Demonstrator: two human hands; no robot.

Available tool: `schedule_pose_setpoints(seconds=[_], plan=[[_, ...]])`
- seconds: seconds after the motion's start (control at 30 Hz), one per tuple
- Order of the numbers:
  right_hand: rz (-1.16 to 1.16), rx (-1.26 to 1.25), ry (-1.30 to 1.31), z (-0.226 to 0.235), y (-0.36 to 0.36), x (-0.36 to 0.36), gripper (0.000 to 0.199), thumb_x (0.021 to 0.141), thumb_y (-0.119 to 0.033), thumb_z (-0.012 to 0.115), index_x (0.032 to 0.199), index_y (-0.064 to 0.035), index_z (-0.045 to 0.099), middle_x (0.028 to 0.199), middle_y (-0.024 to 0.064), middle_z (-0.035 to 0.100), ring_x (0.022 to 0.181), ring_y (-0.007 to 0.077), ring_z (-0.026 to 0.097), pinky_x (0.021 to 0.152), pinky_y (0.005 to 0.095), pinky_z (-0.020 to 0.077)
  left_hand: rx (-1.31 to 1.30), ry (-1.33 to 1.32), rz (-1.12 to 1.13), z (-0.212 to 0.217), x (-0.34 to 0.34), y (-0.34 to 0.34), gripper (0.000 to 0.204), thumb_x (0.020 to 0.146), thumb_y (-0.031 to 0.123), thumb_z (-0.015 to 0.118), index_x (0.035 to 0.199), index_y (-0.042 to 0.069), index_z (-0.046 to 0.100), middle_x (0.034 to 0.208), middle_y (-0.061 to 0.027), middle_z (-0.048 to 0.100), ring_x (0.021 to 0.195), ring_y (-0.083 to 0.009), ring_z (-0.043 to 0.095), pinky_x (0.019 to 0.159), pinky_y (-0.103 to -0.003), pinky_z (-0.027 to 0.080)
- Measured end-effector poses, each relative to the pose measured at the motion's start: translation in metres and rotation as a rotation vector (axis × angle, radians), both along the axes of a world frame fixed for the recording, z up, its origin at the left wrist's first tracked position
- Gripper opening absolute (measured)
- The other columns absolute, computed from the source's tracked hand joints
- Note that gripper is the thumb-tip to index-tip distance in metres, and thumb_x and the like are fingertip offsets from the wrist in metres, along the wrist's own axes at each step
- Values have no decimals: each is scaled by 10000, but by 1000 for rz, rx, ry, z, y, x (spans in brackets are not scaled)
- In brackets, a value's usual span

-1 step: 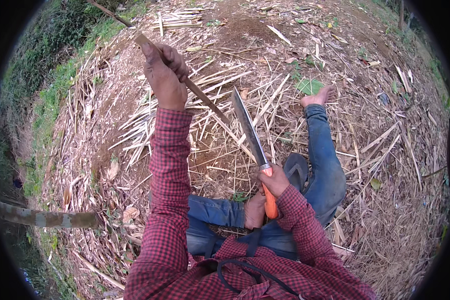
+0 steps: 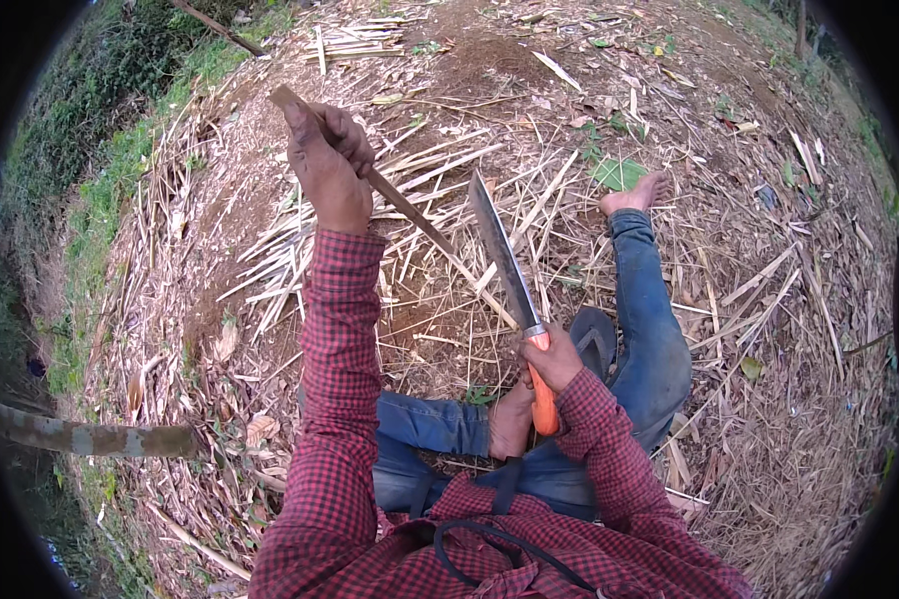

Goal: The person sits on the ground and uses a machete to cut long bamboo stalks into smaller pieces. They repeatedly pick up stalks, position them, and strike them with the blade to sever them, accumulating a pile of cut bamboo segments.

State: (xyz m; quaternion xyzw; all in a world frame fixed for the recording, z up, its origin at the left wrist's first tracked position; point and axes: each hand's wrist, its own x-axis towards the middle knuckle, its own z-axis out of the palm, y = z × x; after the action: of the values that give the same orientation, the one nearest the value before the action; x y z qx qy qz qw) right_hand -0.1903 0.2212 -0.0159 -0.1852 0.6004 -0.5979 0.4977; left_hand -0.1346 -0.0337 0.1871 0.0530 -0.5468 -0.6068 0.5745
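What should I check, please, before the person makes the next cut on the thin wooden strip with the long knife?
1. Left hand grips the wooden strip firmly: ok.
2. Right hand closed on the knife's orange handle: ok.
3. Knife blade points away from the body: ok.
4. Left-hand fingers clear of the blade: ok, they are apart.
5. Bare foot clear of the blade's path: cannot tell; it lies ahead, to the right.
6. Blade sharpness: cannot tell.

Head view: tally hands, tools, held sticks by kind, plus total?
Hands: 2, left hand and right hand
Knives: 1, orange-handled knife in the right
Bamboo strips held: 1, bamboo strip in the left
Total: 4
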Motion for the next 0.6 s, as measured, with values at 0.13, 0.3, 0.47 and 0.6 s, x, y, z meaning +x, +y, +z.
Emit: schedule_pose_setpoints(seconds=[0.13,0.3,0.47,0.6], plan=[[-118,-18,-21,-13,17,-3,166,799,-55,616,927,1,527,615,35,542,442,105,522,396,240,436,78,-4,149,-47,32,-7,399,956,417,398,785,63,466,556,24,352,440,-49,313,370,-200,298],[-173,-14,8,-37,29,0,189,787,-34,635,937,-1,525,621,33,547,453,95,530,398,228,434,-5,-483,277,-128,52,-10,372,969,327,396,1127,20,536,875,-69,618,868,-157,587,789,-299,485],[-133,1,31,-41,29,4,197,784,-33,639,938,5,521,616,36,547,452,94,528,401,232,428,-70,-723,134,-167,77,-15,258,943,157,475,1129,-5,551,975,-96,640,945,-164,595,833,-302,486],[-79,-19,63,-38,27,7,220,783,-52,647,948,16,520,607,30,542,447,94,519,414,240,425,18,-779,130,-182,88,-17,229,916,68,496,1121,-7,566,1002,-116,650,973,-188,615,885,-325,492]])
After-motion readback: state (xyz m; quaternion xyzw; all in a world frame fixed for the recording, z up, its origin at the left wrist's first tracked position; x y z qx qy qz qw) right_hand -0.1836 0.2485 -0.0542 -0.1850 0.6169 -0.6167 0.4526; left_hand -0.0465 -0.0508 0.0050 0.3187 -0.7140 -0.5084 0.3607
